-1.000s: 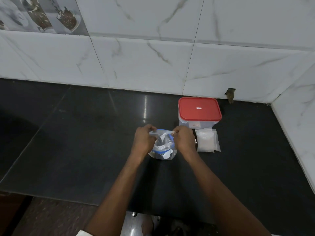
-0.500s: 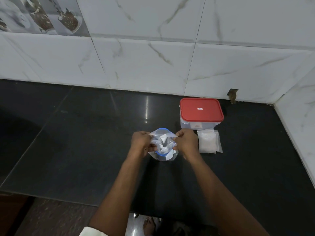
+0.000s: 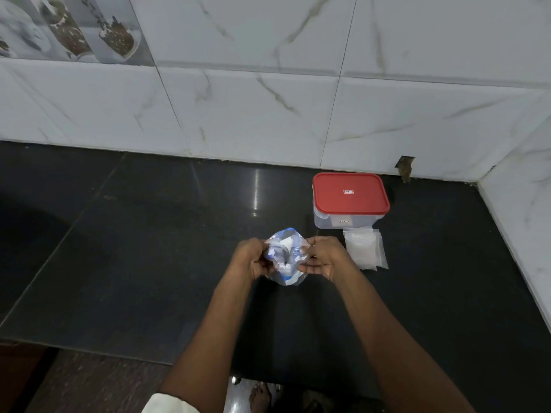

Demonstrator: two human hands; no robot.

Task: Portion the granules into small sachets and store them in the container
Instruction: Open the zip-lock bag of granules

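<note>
The left hand (image 3: pixel 252 259) and right hand (image 3: pixel 323 257) curl their fingers round opposite edges of the blue-printed granule packet (image 3: pixel 286 257), held low over the black counter (image 3: pixel 149 248). It looks light, limp and slippery, so gripping the rim seems best. Small sachets (image 3: pixel 365 250) lie at 3 o'clock of it, and the red-lidded container (image 3: pixel 350 201) at 1 o'clock

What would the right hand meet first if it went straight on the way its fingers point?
The right hand would first meet the plastic bag in its grip, then probably the left hand on the bag's other side. The sachets and container sit off that line.
</note>
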